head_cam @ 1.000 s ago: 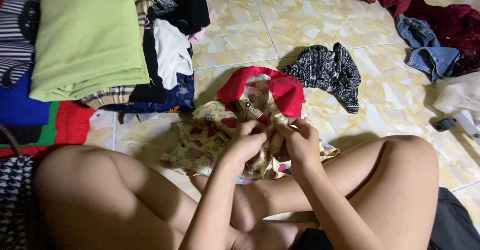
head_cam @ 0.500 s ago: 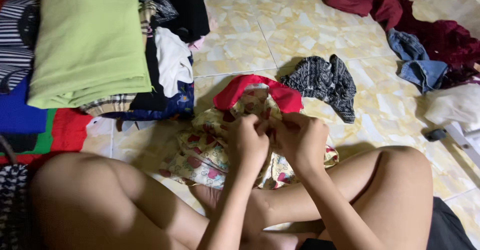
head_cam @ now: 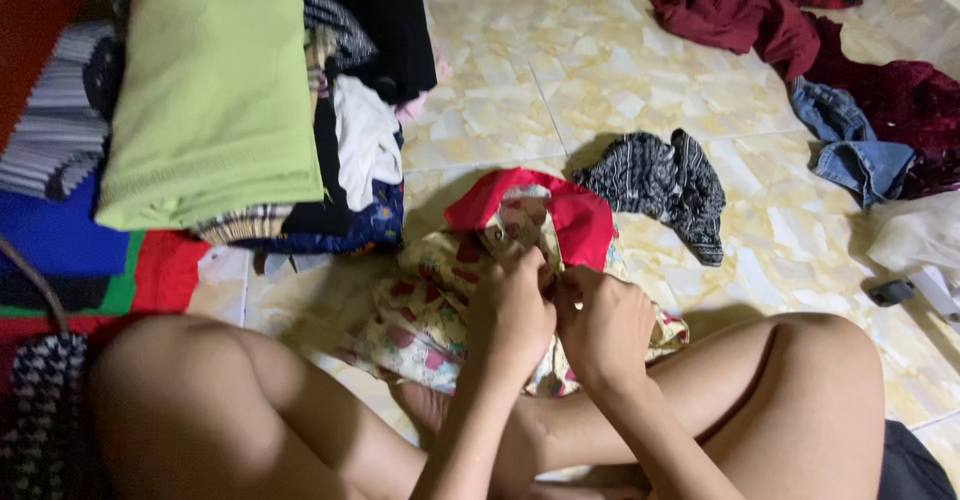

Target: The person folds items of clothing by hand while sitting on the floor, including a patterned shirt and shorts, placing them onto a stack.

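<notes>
Both hands, left hand (head_cam: pixel 512 315) and right hand (head_cam: pixel 605 325), pinch the printed garment (head_cam: pixel 425 305) just below its red collar (head_cam: pixel 560 210).

Both forearms reach forward between the bent, bare knees. The left hand (head_cam: pixel 512 312) and right hand (head_cam: pixel 607 322) sit close together, knuckles nearly touching, fingers curled inward in a pinch, wrists bent slightly down.
</notes>
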